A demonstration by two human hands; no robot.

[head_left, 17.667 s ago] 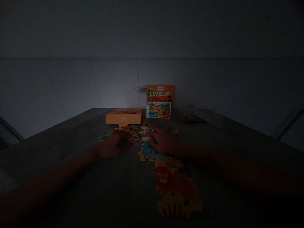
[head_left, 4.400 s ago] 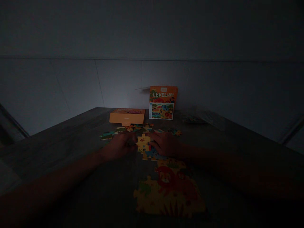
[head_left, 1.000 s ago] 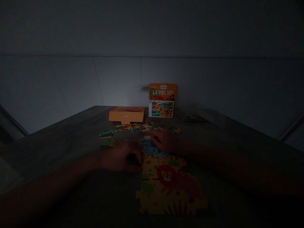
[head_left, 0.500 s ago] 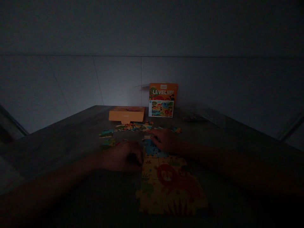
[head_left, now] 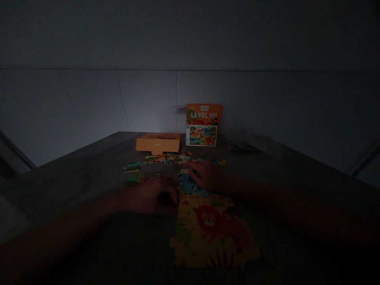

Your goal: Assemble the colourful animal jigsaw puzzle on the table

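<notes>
A partly assembled jigsaw puzzle [head_left: 192,245] with a red-maned lion lies flat in front of me. Blue elephant pieces [head_left: 188,186] form its far end. My right hand [head_left: 208,174] reaches over that far end, thumb and fingers closed around a pale-edged puzzle piece [head_left: 184,171] at the top. My left hand [head_left: 151,196] rests along the puzzle's left edge, its fingers curled and their tips at the border. Deep shadow hides whatever is inside that curl. Just beyond the left hand, a green and yellow puzzle piece [head_left: 135,179] lies beside a partly covered red one.
Loose puzzle pieces [head_left: 169,158] are heaped past my hands, with a green-blue piece [head_left: 132,166] to their left. An orange box [head_left: 158,144] lies behind them. A "LEVEL UP!" box [head_left: 204,118] stands upright with a picture card [head_left: 202,135]. Clear plastic bag [head_left: 264,144] at right.
Both hands stay almost exactly where they were, and the puzzle has not moved. The picture is slightly sharper now.
</notes>
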